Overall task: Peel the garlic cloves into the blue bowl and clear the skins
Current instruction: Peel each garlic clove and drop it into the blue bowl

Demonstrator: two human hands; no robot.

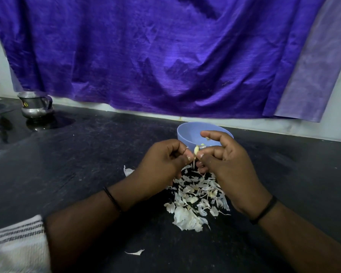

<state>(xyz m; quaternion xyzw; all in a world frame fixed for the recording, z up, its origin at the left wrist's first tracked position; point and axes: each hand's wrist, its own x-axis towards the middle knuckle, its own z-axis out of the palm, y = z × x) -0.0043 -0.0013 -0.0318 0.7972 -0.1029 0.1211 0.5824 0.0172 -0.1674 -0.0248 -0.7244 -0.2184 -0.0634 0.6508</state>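
Observation:
A pale garlic clove (196, 149) is pinched between the fingertips of both hands, just in front of the blue bowl (187, 133). My left hand (161, 164) grips it from the left with curled fingers. My right hand (226, 160) pinches it from the right, index finger raised over the bowl's rim. A heap of white garlic skins (195, 200) lies on the black counter (87, 164) below the hands. The bowl's inside is mostly hidden by my right hand.
A steel jug (35, 104) stands at the back left of the counter. Purple cloth (165, 56) hangs along the wall behind. One stray skin (135, 252) lies near the front. A striped white cloth (16, 245) is at the lower left.

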